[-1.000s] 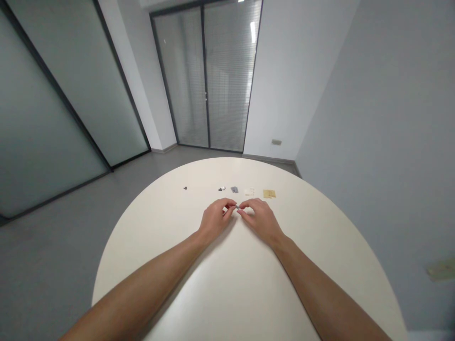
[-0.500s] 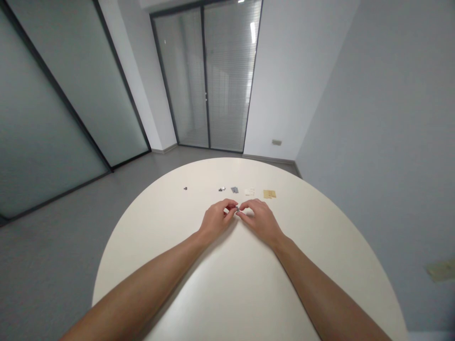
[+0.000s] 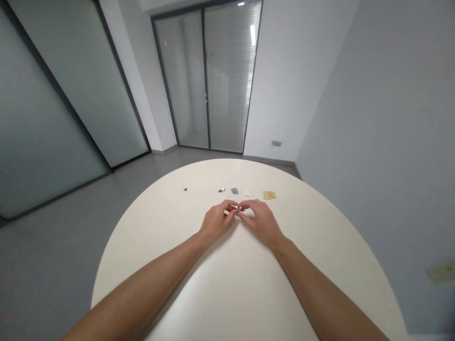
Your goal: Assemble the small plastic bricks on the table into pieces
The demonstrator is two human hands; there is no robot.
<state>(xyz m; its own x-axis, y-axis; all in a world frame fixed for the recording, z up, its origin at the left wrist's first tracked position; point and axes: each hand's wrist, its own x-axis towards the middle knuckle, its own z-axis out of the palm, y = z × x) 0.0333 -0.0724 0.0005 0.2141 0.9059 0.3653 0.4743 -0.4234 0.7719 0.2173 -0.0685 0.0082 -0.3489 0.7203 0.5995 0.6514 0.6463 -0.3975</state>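
Between my fingertips is a small grey piece (image 3: pixel 238 209), too tiny for its kind to show. My left hand (image 3: pixel 217 219) pinches it from the left with thumb and forefinger. From the right, my right hand (image 3: pixel 260 219) closes its thumb and forefinger on the same piece. Just beyond the hands lie small dark and silvery parts (image 3: pixel 222 190), grey flat pieces (image 3: pixel 234 191), whitish pieces (image 3: pixel 249 193) and yellowish-tan flat pieces (image 3: pixel 269 195). Off to the left sits one small dark part (image 3: pixel 185 189).
Both forearms reach across a round white table (image 3: pixel 220 284). Beyond its far edge stand a glass door with blinds (image 3: pixel 227 85) and a white wall (image 3: pixel 295 71). Frosted glass panels (image 3: pixel 71 71) rise on the left above the grey floor (image 3: pixel 60 251).
The small grey piece has turned a little between my fingertips and looks more upright. My right fingertips have shifted slightly around it. The pieces on the table have stayed where they were.
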